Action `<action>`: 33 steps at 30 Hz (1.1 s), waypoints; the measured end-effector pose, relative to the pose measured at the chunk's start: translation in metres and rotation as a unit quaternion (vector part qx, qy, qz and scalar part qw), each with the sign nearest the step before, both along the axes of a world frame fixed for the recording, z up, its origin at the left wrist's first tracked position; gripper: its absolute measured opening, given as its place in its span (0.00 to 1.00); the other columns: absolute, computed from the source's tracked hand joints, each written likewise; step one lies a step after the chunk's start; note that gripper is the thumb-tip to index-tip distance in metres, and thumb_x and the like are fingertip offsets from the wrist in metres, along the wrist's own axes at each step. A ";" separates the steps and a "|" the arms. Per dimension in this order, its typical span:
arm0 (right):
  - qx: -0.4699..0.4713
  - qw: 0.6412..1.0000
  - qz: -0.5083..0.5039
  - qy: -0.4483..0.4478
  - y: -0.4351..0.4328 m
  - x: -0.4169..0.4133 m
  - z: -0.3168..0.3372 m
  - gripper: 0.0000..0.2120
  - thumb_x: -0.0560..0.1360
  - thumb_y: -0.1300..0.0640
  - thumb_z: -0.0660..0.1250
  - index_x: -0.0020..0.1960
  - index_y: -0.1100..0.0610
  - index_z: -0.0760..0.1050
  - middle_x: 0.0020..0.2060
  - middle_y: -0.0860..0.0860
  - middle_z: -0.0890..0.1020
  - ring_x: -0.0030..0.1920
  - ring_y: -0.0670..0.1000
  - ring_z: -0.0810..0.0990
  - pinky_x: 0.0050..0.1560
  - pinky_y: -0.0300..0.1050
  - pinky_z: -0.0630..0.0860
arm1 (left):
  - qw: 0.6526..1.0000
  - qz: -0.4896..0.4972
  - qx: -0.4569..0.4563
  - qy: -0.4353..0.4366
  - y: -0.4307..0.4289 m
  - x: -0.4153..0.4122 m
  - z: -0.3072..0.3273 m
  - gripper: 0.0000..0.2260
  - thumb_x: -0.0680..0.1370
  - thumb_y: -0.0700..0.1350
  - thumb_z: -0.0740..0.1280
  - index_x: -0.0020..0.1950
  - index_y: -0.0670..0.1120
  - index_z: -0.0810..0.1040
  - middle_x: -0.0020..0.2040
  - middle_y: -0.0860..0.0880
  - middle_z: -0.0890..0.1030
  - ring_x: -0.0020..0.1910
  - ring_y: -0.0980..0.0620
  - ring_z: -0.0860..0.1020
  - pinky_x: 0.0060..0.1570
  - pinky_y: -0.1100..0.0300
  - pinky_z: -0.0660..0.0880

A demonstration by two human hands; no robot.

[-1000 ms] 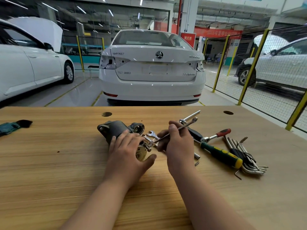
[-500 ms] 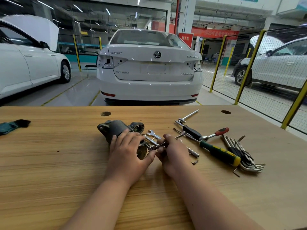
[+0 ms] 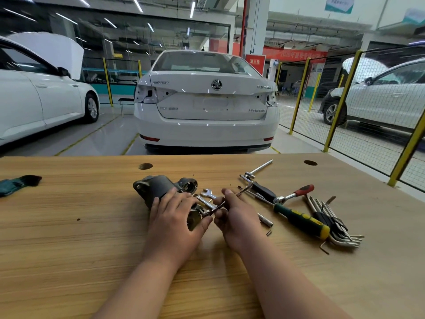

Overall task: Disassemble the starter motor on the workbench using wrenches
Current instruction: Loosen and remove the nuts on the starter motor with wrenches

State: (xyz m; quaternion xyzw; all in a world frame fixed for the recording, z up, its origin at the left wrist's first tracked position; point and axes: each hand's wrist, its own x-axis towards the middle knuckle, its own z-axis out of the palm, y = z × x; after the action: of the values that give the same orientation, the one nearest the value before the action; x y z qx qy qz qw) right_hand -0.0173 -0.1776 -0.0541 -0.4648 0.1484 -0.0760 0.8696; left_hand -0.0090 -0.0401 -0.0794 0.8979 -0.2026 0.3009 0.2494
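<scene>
The starter motor lies on the wooden surface, its long axis running far-left to near-right. The left grip wraps over the motor's near end. Just to the right of that end, the right grip pinches a slim wrench. The wrench's shaft slants up and rightward and its head meets the motor's end, so the turning likely falls to the right side

Left hand on motor (right hand: wrench)
</scene>
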 end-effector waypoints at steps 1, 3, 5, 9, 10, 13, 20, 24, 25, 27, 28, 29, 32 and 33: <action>-0.016 1.000 -0.004 -0.015 0.000 -0.001 0.001 0.06 0.80 0.57 0.61 0.53 0.57 0.75 0.29 0.51 0.81 0.22 0.47 0.73 0.25 0.39 0.71 | 1.000 0.001 -0.001 -0.001 0.000 0.000 0.000 0.20 0.70 0.57 0.70 0.57 0.49 0.78 0.60 0.49 0.78 0.67 0.46 0.67 0.68 0.47 0.55; -0.083 0.995 -0.024 -0.056 0.002 -0.003 0.004 0.05 0.80 0.56 0.61 0.51 0.55 0.75 0.30 0.51 0.81 0.23 0.49 0.73 0.24 0.40 0.70 | 1.000 0.001 -0.006 0.003 0.000 -0.001 0.001 0.21 0.70 0.58 0.70 0.58 0.49 0.78 0.61 0.49 0.77 0.68 0.47 0.67 0.69 0.48 0.54; -0.213 0.969 -0.061 -0.114 0.007 -0.008 0.006 0.06 0.79 0.56 0.62 0.47 0.49 0.77 0.32 0.47 0.81 0.27 0.48 0.76 0.26 0.40 0.72 | 1.000 -0.001 -0.009 0.003 0.000 -0.001 0.000 0.22 0.71 0.60 0.68 0.59 0.50 0.77 0.62 0.50 0.76 0.69 0.48 0.65 0.69 0.48 0.53; -0.540 0.780 -0.106 -0.297 0.023 -0.023 0.006 0.06 0.75 0.55 0.67 0.48 0.45 0.79 0.40 0.42 0.83 0.41 0.45 0.81 0.42 0.41 0.77 | 1.000 0.003 -0.015 -0.003 -0.001 -0.002 0.002 0.23 0.70 0.57 0.60 0.58 0.45 0.78 0.58 0.46 0.79 0.65 0.43 0.71 0.67 0.41 0.61; -0.612 0.707 -0.107 -0.339 0.028 -0.026 0.005 0.07 0.73 0.56 0.68 0.50 0.48 0.80 0.43 0.44 0.84 0.43 0.47 0.81 0.43 0.43 0.78 | 1.000 0.002 -0.002 -0.011 0.000 -0.002 0.002 0.23 0.70 0.54 0.58 0.57 0.42 0.78 0.57 0.44 0.80 0.63 0.41 0.73 0.64 0.39 0.64; -0.680 0.596 -0.104 -0.414 0.034 -0.028 0.005 0.09 0.71 0.57 0.69 0.51 0.55 0.81 0.46 0.50 0.84 0.43 0.52 0.82 0.40 0.47 0.78 | 0.997 0.007 0.060 -0.043 0.002 -0.001 0.000 0.21 0.70 0.48 0.59 0.57 0.39 0.79 0.55 0.41 0.80 0.59 0.37 0.75 0.58 0.37 0.70; -0.247 0.940 -0.138 -0.192 0.011 -0.015 0.009 0.07 0.79 0.58 0.60 0.46 0.49 0.75 0.31 0.47 0.79 0.30 0.46 0.75 0.31 0.43 0.71 | 0.999 -0.020 -0.014 0.024 0.002 0.000 0.000 0.28 0.69 0.66 0.60 0.63 0.53 0.74 0.66 0.54 0.73 0.71 0.52 0.60 0.71 0.53 0.46; -0.135 0.985 -0.097 -0.040 -0.007 -0.005 0.006 0.08 0.81 0.58 0.58 0.51 0.58 0.75 0.25 0.48 0.78 0.21 0.48 0.69 0.21 0.39 0.67 | 0.999 -0.026 -0.029 0.014 0.003 -0.002 0.000 0.26 0.67 0.62 0.70 0.61 0.53 0.75 0.65 0.54 0.73 0.71 0.52 0.60 0.71 0.54 0.45; -0.109 0.991 -0.075 -0.027 -0.006 -0.004 0.005 0.07 0.81 0.58 0.58 0.51 0.58 0.74 0.25 0.49 0.78 0.20 0.48 0.69 0.21 0.39 0.67 | 0.999 -0.026 -0.029 0.008 0.003 -0.002 0.000 0.25 0.67 0.61 0.70 0.61 0.53 0.75 0.64 0.54 0.74 0.71 0.52 0.60 0.71 0.53 0.46; -0.064 0.997 -0.040 -0.006 -0.002 -0.005 0.005 0.07 0.80 0.58 0.59 0.50 0.59 0.74 0.25 0.50 0.78 0.20 0.47 0.69 0.21 0.39 0.68 | 0.999 -0.024 -0.034 -0.001 0.002 0.000 -0.001 0.25 0.67 0.61 0.69 0.60 0.52 0.76 0.63 0.53 0.75 0.70 0.51 0.62 0.70 0.51 0.48; -0.048 0.998 -0.030 0.003 0.000 -0.004 0.004 0.06 0.80 0.58 0.59 0.50 0.59 0.74 0.25 0.50 0.78 0.20 0.47 0.70 0.21 0.39 0.69 | 0.999 -0.020 -0.035 -0.005 0.002 0.000 -0.001 0.25 0.66 0.62 0.67 0.59 0.52 0.77 0.62 0.53 0.75 0.70 0.50 0.63 0.70 0.50 0.50; -0.038 0.999 -0.024 0.012 0.001 -0.004 0.004 0.06 0.80 0.58 0.60 0.50 0.59 0.74 0.25 0.49 0.79 0.20 0.46 0.71 0.22 0.38 0.69 | 0.999 -0.015 -0.034 -0.010 0.002 0.000 -0.002 0.25 0.66 0.62 0.66 0.59 0.52 0.77 0.62 0.52 0.76 0.69 0.50 0.64 0.70 0.49 0.51; -0.025 0.999 -0.019 0.031 0.002 -0.004 0.001 0.05 0.79 0.58 0.61 0.49 0.58 0.74 0.24 0.49 0.79 0.20 0.45 0.72 0.23 0.38 0.71 | 0.999 -0.008 -0.034 -0.016 0.000 0.002 -0.003 0.24 0.67 0.62 0.64 0.57 0.51 0.78 0.60 0.52 0.77 0.68 0.49 0.66 0.69 0.47 0.54; -0.025 0.999 -0.018 0.033 0.002 -0.003 0.001 0.05 0.79 0.58 0.61 0.49 0.58 0.74 0.24 0.49 0.79 0.20 0.45 0.72 0.23 0.38 0.72 | 0.999 -0.008 -0.037 -0.017 0.000 0.002 -0.004 0.23 0.67 0.61 0.64 0.57 0.51 0.78 0.60 0.52 0.77 0.68 0.49 0.66 0.69 0.47 0.54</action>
State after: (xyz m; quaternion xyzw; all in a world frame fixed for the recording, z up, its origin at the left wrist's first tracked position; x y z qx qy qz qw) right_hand -0.0205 -0.1759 -0.0533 -0.4855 0.1835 -0.0795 0.8511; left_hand -0.0067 -0.0402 -0.0829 0.8813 -0.2024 0.3215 0.2810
